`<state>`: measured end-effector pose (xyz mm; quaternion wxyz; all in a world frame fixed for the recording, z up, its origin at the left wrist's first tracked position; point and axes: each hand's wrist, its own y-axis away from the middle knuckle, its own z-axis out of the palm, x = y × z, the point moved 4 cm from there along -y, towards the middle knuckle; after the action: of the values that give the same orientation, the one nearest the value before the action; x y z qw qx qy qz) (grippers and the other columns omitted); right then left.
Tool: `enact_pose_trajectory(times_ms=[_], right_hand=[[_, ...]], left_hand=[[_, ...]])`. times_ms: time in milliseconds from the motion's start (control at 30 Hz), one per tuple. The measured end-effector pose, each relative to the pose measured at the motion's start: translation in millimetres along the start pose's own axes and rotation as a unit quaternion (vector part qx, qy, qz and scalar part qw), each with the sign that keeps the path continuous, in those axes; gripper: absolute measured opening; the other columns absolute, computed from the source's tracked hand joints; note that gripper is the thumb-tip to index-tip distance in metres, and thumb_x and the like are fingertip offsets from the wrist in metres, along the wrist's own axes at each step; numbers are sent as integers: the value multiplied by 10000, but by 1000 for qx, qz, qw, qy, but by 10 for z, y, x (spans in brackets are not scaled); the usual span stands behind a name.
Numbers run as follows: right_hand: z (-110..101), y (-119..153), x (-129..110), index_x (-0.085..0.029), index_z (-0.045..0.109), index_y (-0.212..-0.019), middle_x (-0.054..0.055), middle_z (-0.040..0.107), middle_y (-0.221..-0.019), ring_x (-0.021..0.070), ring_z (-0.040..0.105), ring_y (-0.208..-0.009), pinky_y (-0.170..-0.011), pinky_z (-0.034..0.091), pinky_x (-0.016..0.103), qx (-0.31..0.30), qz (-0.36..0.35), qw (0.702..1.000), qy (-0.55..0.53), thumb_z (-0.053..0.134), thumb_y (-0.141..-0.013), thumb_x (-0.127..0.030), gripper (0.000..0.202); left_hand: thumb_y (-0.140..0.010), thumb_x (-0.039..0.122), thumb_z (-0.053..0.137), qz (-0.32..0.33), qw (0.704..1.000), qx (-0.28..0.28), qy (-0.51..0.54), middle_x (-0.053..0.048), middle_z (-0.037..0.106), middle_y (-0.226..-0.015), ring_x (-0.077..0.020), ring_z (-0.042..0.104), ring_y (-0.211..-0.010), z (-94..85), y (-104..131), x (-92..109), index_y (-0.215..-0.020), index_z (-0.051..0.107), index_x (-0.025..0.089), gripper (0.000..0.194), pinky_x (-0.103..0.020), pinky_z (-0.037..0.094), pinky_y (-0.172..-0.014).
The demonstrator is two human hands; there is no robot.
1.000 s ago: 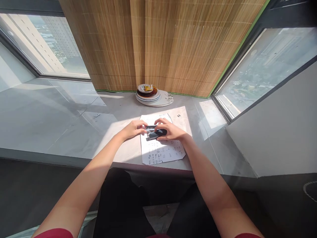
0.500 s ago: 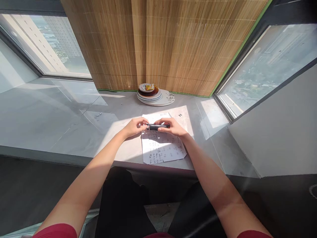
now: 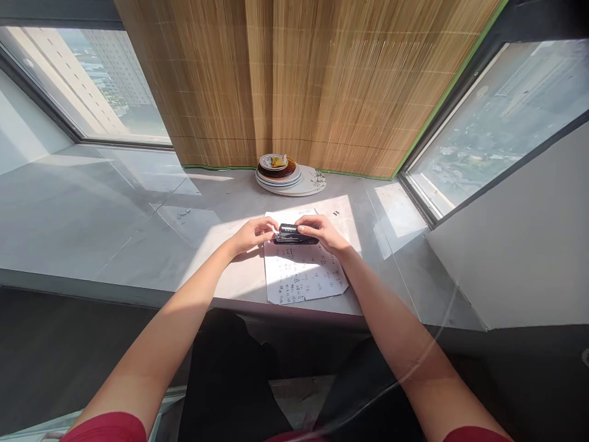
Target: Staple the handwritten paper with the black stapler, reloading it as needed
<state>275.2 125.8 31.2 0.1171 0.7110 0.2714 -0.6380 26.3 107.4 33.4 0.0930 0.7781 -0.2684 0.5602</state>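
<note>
Sunlight lies across the pale window ledge [image 3: 138, 233], with a bamboo blind [image 3: 322, 92] hanging beyond our landmark, the sheet of paper [image 3: 299, 279]. Over the far half of the paper we have a black stapler [image 3: 289, 229]; the shadow on the page nearer us suggests it is lifted. Our right hand [image 3: 327, 234] grips its right end, thumb across the near side, while our left hand [image 3: 252, 236] brings curled thumb and fingertips to its left end; whether those pinch or merely touch, we cannot tell. A second ago its metal inside showed, parts spread; now we see mostly black casing, turned and closer together, so we judge it is handled more compactly, though whether it is fully closed is unclear. Beyond the paper sits a stack of plates [image 3: 309, 189] topped by a yellow packet [image 3: 278, 161]; off the paper's far right corner lie small dark bits [image 3: 335, 213].
</note>
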Motion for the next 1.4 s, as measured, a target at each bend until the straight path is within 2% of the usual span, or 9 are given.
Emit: enact_pose_trajectory(times_ms=[200,367,500,600,767,967,1167,1267,1400], right_hand=[[60,-12,-9,-245,809,-934,34,770,-982,236,671,-933,-886,542,406,-24,-14,999,31,866,-880,-644,407],[36,3,-25,-252,797,-895,22,727,-908,221,622,-874,-826,501,375,30,10,999,-21,876,-857,-642,400],[58,12,-48,-239,790,-888,17,702,-891,203,589,-828,-770,468,353,22,33,997,-72,882,-839,-642,417],[124,13,-71,-241,807,-935,18,714,-927,200,599,-828,-769,466,350,-23,38,995,-87,886,-850,-625,401],[239,8,-123,-248,812,-947,23,728,-948,209,625,-863,-815,484,368,-67,22,995,-67,861,-886,-636,395],[334,-4,-147,-271,805,-936,40,745,-946,253,652,-911,-857,522,416,-97,2,995,-3,769,-935,-708,438],[325,1,-194,-279,800,-1004,34,781,-992,285,698,-936,-892,584,464,-128,-50,990,42,983,-727,-558,434],[147,12,-192,-258,808,-1004,47,795,-991,284,721,-935,-889,600,459,-66,-68,993,71,963,-755,-485,370],[-397,82,-125,-234,819,-1091,74,828,-1070,304,748,-1006,-952,600,475,186,-72,971,134,866,-797,-440,363]], left_hand=[[-907,371,788,-19,1000,-19,-3,8,707,-834,-206,692,-780,52,-27,-46,-1116,585,238,320,-316,483,-749],[-968,541,806,-14,1000,-16,16,-11,689,-891,-207,695,-846,23,-30,-79,-1133,606,224,410,-313,487,-783],[-838,651,927,-34,995,-39,83,-15,677,-899,-186,674,-772,10,-47,-117,-1139,595,212,627,-295,482,-714],[-714,562,1023,-66,991,-58,102,15,654,-808,-172,637,-716,24,-55,-126,-1159,598,205,711,-281,455,-681],[-651,358,1024,-92,990,-56,89,27,643,-792,-174,634,-739,45,-46,-109,-1127,655,206,622,-284,464,-688],[-592,324,1037,-75,990,-85,83,-5,679,-869,-194,635,-771,65,-46,-117,-1057,691,202,592,-299,455,-679],[-678,384,982,-39,998,-32,49,-17,676,-864,-194,616,-760,-21,-60,-140,-1014,706,195,474,-322,507,-700],[-916,511,803,4,998,30,-46,-94,749,-1014,-258,692,-899,-68,-47,-114,-1025,745,193,341,-409,584,-818],[-1088,372,563,73,961,46,-261,-87,733,-1465,-323,612,-1410,-13,-36,-75,-1314,782,283,327,-567,430,-1239]])
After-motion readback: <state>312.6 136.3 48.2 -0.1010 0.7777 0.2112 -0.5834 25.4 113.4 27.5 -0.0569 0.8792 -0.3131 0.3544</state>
